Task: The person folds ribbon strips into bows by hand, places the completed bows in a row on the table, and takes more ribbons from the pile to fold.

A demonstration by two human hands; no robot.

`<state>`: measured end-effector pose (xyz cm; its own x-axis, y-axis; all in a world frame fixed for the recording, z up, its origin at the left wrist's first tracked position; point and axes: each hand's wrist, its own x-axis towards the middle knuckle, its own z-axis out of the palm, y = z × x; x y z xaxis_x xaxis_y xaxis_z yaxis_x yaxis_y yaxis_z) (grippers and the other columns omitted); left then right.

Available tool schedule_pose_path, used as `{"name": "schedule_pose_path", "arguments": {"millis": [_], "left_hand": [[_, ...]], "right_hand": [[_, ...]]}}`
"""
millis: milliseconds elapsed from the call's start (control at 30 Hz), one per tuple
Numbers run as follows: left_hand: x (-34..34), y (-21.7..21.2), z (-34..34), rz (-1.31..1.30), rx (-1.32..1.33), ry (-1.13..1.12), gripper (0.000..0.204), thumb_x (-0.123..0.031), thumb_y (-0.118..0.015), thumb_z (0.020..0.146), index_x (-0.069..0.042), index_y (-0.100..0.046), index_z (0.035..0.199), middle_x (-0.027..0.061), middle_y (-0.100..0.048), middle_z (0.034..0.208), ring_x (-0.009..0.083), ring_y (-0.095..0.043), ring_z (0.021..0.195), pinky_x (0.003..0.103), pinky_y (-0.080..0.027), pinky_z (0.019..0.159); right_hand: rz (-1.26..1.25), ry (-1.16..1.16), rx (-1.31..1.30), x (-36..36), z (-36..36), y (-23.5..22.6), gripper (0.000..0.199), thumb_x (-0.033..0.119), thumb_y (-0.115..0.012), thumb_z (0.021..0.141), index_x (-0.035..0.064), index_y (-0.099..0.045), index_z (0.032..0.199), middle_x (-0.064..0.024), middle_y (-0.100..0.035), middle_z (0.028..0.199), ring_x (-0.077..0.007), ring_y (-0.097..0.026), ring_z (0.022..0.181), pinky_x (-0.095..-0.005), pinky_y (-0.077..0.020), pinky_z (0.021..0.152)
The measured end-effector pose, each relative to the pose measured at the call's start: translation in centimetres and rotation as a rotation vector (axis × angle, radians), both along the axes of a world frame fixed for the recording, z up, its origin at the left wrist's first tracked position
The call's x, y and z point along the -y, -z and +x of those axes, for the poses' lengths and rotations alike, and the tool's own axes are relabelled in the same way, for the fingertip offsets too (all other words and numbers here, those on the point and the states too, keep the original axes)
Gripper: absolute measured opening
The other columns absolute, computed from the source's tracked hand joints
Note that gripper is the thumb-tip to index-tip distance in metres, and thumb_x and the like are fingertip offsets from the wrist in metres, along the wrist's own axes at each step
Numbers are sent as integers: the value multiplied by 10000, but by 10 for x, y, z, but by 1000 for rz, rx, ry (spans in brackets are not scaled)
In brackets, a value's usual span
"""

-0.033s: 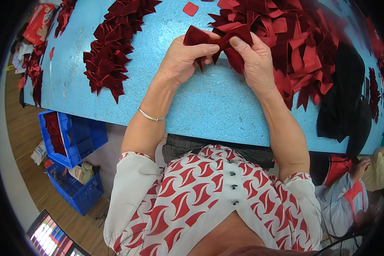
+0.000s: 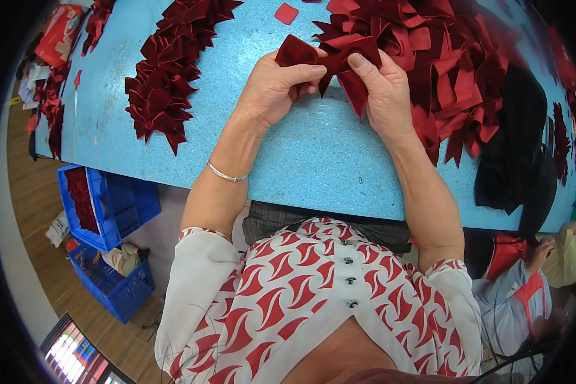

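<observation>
Between my hands, above the table, is a dark red velvet bow with pointed tails. My left hand pinches its left loop, thumb against fingers. My right hand grips the right side, its thumb lying on the front near the knot and a tail hanging below. The fingers behind the fabric are mostly hidden. Just beyond my right hand lies a large heap of red ribbon pieces. Left of my left hand runs a long row of dark red bows, packed close together.
The blue table has its near edge at my waist. A small red square lies farther back. Black cloth drapes over the right edge. Blue crates stand on the floor at left. Another person sits at right.
The bow has shifted slightly in my fingers, and its left loop has tipped up a little. The tail below my left hand no longer shows. My arms stay nearly in place.
</observation>
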<state>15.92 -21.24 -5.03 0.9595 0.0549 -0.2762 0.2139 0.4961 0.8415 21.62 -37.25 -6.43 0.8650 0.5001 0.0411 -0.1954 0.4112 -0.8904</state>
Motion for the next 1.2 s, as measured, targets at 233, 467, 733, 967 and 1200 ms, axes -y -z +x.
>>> {"name": "schedule_pose_path", "arguments": {"millis": [233, 467, 733, 967, 1200], "left_hand": [[0, -3, 3, -91, -29, -99, 217, -110, -617, 809, 37, -583, 965, 112, -629, 885, 178, -602, 725, 266, -492, 605], [-5, -12, 3, -172, -16, -65, 242, -207, -550, 871, 6, -581, 982, 98, -629, 905, 158, -602, 687, 271, -504, 585], [5, 0, -3, 25, 87, 57, 164, 22, -641, 727, -9, -599, 882, 77, -603, 788, 127, -567, 640, 231, -464, 563], [-14, -16, 0, 0, 14, -262, 206, 36, -648, 684, -9, -564, 867, 52, -576, 695, 127, -532, 570, 235, -422, 504], [-120, -71, 57, 225, 191, -555, 197, 20, -634, 729, 8, -536, 898, 82, -588, 722, 158, -556, 561, 266, -472, 506]], "right_hand": [[-29, 3, -7, 3, 6, 2, 248, 144, -551, 884, 5, -553, 1089, -64, -626, 976, -110, -599, 834, -238, -492, 730], [-87, -26, -21, 4, 3, -13, 245, 163, -570, 867, -2, -557, 1047, -64, -619, 875, -107, -576, 703, -230, -471, 599], [-270, -15, -42, 7, -4, -9, 213, 204, -573, 865, 7, -574, 945, -52, -603, 766, -101, -540, 599, -229, -424, 476], [-102, 62, -174, -2, 0, -13, 181, 191, -545, 885, 19, -556, 939, -45, -581, 744, -97, -539, 596, -220, -444, 473], [-142, 2, -110, 1, 4, -6, 155, 161, -541, 886, 21, -543, 952, -28, -536, 711, -92, -527, 584, -215, -452, 477]]}}
